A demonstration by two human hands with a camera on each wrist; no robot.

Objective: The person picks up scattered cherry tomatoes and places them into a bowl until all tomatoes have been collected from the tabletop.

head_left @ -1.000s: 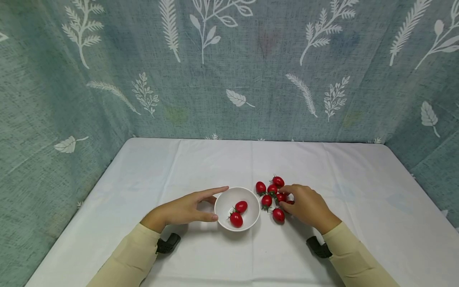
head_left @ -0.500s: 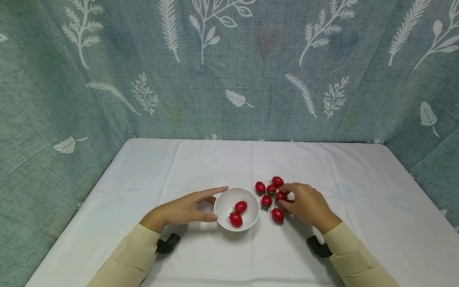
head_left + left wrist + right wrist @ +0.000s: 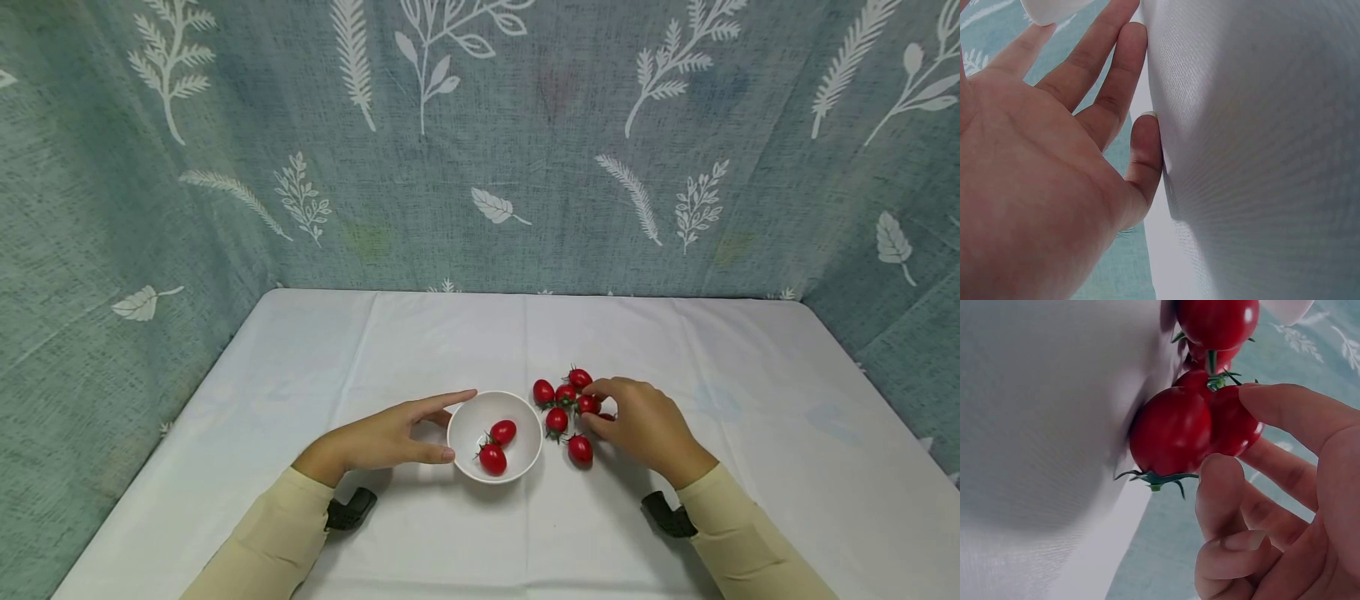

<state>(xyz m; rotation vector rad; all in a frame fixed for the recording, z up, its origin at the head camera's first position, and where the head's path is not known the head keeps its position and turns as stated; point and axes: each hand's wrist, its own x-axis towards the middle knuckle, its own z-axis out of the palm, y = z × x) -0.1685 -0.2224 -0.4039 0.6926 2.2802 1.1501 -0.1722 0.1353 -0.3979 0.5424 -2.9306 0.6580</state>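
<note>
Two hands low on the white cloth-covered table (image 3: pixel 375 333), cream sleeves behind. Right hand (image 3: pixel 645 427) curled at the cluster of small red cherry tomatoes with green stalks (image 3: pixel 564 403), index finger and thumb pinching one glossy red tomato (image 3: pixel 588 404) at the cluster's right edge; same pinch close up from the right wrist, fingertips (image 3: pixel 1272 403) against red skin (image 3: pixel 1232 425), another tomato (image 3: pixel 1171 432) just beside. Left hand (image 3: pixel 382 437) flat and relaxed, fingers straight, thumb and index finger against the left side of the small round white bowl (image 3: pixel 461 429), holding nothing. Two more red tomatoes (image 3: pixel 497 446) inside the bowl. Cluster just right of the bowl, one tomato (image 3: pixel 580 449) nearest the front edge. Beyond, blue-green curtain with white leaf print (image 3: pixel 480 142) on three sides.
</note>
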